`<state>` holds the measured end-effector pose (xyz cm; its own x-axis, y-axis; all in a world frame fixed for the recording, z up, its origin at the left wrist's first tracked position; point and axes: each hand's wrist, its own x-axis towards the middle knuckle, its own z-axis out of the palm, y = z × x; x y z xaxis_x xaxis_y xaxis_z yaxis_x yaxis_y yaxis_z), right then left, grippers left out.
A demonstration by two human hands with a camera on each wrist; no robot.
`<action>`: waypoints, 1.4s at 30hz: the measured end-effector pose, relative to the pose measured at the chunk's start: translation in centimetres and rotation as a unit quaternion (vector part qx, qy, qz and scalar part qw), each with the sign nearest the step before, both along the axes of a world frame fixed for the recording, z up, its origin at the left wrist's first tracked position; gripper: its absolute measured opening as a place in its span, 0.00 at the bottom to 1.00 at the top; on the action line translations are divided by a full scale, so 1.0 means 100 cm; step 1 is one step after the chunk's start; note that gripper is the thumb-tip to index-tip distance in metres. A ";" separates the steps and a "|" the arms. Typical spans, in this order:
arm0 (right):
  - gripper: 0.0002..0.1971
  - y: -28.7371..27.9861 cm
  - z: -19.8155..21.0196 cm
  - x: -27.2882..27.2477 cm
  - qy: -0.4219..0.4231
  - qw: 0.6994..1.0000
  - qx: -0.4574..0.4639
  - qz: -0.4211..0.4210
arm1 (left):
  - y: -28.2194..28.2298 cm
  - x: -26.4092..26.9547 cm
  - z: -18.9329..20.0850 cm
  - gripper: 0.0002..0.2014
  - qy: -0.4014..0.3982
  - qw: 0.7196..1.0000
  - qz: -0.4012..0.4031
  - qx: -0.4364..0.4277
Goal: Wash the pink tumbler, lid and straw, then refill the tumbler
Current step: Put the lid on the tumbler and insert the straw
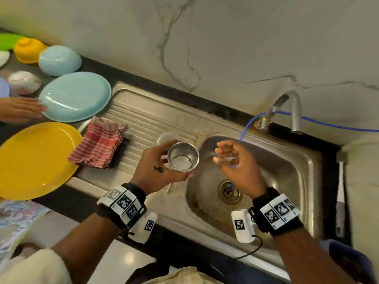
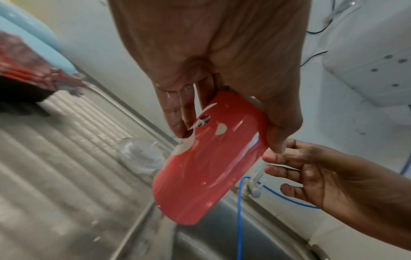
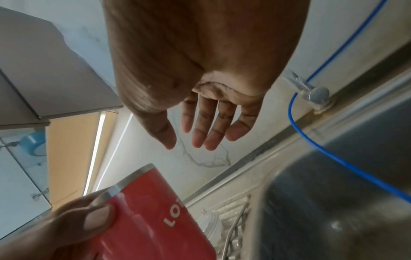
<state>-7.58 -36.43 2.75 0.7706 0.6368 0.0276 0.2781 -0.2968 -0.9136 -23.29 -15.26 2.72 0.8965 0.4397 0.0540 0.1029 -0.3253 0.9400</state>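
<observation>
My left hand [image 1: 162, 160] grips the pink tumbler [image 1: 183, 156] upright over the drainboard's edge by the sink. Its steel inside holds a little foamy water. In the left wrist view the left hand's fingers [image 2: 177, 112] and thumb wrap the tumbler [image 2: 209, 158]. White lettering shows on the tumbler [image 3: 151, 211] in the right wrist view. My right hand [image 1: 220, 152] hovers over the basin beside the tumbler, with its fingers [image 3: 206, 126] straight and holding nothing. The clear lid [image 1: 167, 137] lies on the drainboard behind the tumbler. A thin metal rod [image 3: 235, 223], maybe the straw, lies by the lid [image 3: 211, 221].
The steel sink [image 1: 287, 160] has a drain [image 1: 228, 190], a faucet [image 1: 287, 107] and a blue hose [image 1: 246, 128] running into it. A red checked cloth [image 1: 98, 142], a blue plate [image 1: 75, 96], a yellow plate [image 1: 34, 158] and bowls lie left. Another person's hand [image 1: 20, 109] touches the blue plate.
</observation>
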 end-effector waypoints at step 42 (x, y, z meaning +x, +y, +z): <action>0.50 0.130 0.010 0.001 -0.139 0.986 -0.064 0.061 | 0.066 -0.025 -0.070 0.43 -0.003 0.995 0.021 -0.098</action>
<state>-7.49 -23.48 3.78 0.6625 0.7358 0.1402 0.5533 -0.3546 -0.7537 -25.76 -8.65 -4.23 0.8767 0.4800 -0.0308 0.1063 -0.1309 0.9857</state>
